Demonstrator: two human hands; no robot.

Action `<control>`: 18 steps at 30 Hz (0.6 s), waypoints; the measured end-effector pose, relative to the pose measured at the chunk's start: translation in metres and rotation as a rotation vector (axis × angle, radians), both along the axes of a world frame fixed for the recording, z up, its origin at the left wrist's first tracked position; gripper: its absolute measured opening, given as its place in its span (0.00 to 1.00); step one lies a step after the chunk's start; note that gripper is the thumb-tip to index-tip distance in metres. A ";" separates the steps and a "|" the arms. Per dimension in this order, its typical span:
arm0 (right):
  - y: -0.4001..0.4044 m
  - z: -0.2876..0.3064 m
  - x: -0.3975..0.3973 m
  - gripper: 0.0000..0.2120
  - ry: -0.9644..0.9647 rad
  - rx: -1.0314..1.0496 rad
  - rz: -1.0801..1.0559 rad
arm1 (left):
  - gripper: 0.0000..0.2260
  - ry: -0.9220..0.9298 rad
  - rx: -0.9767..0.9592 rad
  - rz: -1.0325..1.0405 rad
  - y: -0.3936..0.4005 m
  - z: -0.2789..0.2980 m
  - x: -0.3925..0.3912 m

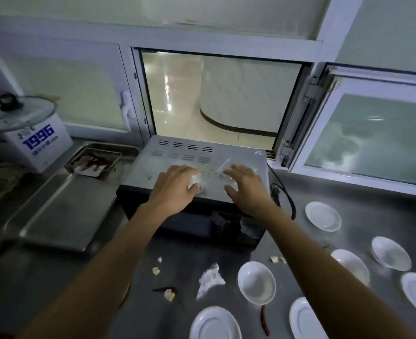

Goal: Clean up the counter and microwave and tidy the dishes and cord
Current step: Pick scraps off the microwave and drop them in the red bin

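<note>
Microwave point(177, 157) sits at back of steel counter point(363, 192), boxy, dull grey metal top with vent slots, dark door facing the person, long axis left to right; black cord point(285, 192) loops down its right side. Left hand point(175, 184) curls round a crumpled white wad point(195, 181) on the microwave top; right hand point(244, 183) rests there with fingers spread over thin clear plastic, grip unclear through blur. Round glossy white dishes point(256, 282) lie scattered front right, beside a crumpled tissue point(210, 280) and a dried red chilli point(264, 320).
</note>
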State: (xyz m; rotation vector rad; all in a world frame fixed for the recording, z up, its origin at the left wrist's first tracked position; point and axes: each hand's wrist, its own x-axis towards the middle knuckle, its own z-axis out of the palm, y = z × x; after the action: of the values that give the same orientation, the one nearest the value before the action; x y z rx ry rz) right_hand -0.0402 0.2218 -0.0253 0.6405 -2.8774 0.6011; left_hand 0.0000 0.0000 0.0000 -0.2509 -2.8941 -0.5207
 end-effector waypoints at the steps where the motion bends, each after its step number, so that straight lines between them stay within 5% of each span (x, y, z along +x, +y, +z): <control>1: -0.004 -0.001 -0.002 0.22 -0.011 0.008 -0.023 | 0.19 0.008 -0.003 -0.023 -0.004 -0.003 -0.005; 18: 0.008 -0.017 -0.051 0.27 -0.081 0.198 -0.152 | 0.16 -0.041 -0.250 -0.032 0.006 -0.031 -0.049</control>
State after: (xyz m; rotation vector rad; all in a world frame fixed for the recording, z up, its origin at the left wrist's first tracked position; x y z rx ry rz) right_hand -0.0910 0.2297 -0.0419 0.4232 -3.0514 0.3322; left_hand -0.0488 0.0063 -0.0311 -0.3260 -2.9970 -0.1693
